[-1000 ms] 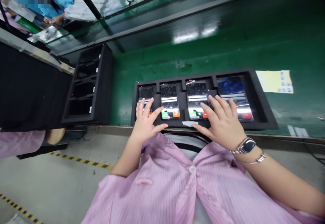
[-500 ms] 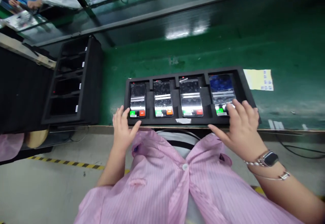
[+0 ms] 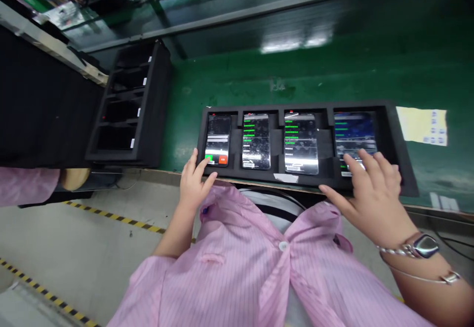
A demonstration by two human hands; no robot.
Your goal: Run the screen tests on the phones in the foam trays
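Green desk, seen from above. Left hand: fingers spread, tips at the lower end of the leftmost phone. Right hand: fingers apart, resting on the rightmost phone. Both phones lie in a black foam tray with two more phones. Beyond, left: black rack.

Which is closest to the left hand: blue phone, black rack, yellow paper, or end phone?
From the left hand:
1. Leftmost phone, right by it
2. Black foam rack, farther left
3. Blue-screen phone, far right
4. Yellow paper, beyond it
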